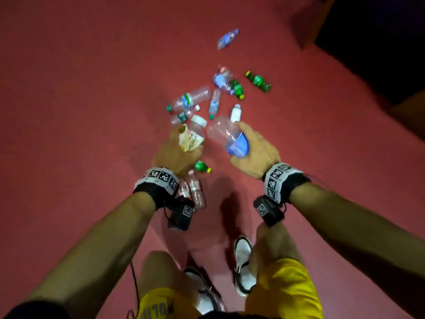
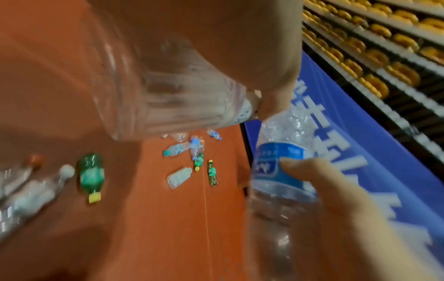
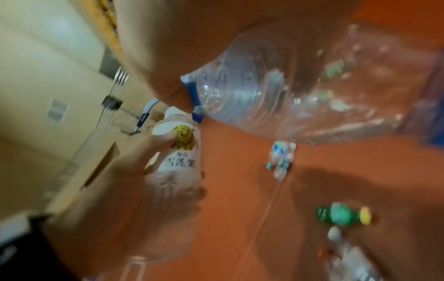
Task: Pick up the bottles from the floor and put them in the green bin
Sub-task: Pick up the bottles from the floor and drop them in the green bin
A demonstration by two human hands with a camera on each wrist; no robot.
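My left hand (image 1: 181, 148) grips a clear bottle with a yellow-and-white label (image 1: 192, 137) and a white cap; that bottle (image 3: 179, 152) also shows in the right wrist view. My right hand (image 1: 250, 148) grips a larger clear bottle with a blue label (image 1: 230, 138), which reappears as the blue-labelled bottle (image 2: 278, 165) in the left wrist view. Both hands hang above the red floor (image 1: 80, 111). Several bottles lie beyond them, among them a green bottle (image 1: 258, 81) and a far blue-labelled one (image 1: 227, 38). A small green bottle (image 1: 202, 167) lies beside my left wrist. No green bin is in view.
Clear bottles (image 1: 195, 192) lie under my left wrist, close to my shoes (image 1: 242, 265). Dark furniture (image 1: 368, 42) fills the upper right corner. A blue banner (image 2: 336, 133) and shelves (image 2: 384, 47) stand to the right; a cardboard box (image 3: 96, 161) stands to the left.
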